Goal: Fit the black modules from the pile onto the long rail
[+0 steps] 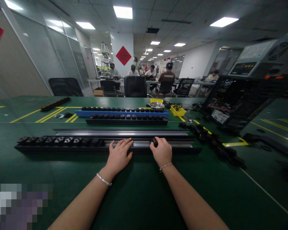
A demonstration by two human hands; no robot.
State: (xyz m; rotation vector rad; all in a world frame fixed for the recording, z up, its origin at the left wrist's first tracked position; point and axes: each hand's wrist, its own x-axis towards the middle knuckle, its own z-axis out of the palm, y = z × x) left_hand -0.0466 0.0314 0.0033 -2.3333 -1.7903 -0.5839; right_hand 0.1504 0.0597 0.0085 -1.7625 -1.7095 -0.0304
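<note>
left hand: the left hand (118, 156) lies open and flat in the lower centre of the frame, fingers spread on the front edge of the long black rail (177, 147).
right hand: the right hand (162, 154), just right of centre, is closed around a small black socket (155, 142), which it holds against the top of the same rail.
rail: it runs across the middle of the frame on the green desk (139, 195); a row of seated sockets (60, 141) fills its left part, and the stretch right of the hands is bare.
directly behind: a silver rail (122, 132) lies parallel, close to the black one, between the hands and the farther rows.
farther back: a black strip of sockets (127, 121), then a blue strip (122, 113) with more, both centre frame.
right side: a loose line of black parts (213, 140) trails diagonally toward the lower right, near the rail's right end; an open black case (232, 102) stands behind it.
small things: a metal bowl (156, 104) and a yellow tray (178, 111) sit past the blue strip.
upper left: a dark bar (55, 103) lies on yellow lines.
background: seated people at a far desk, upper centre.
</note>
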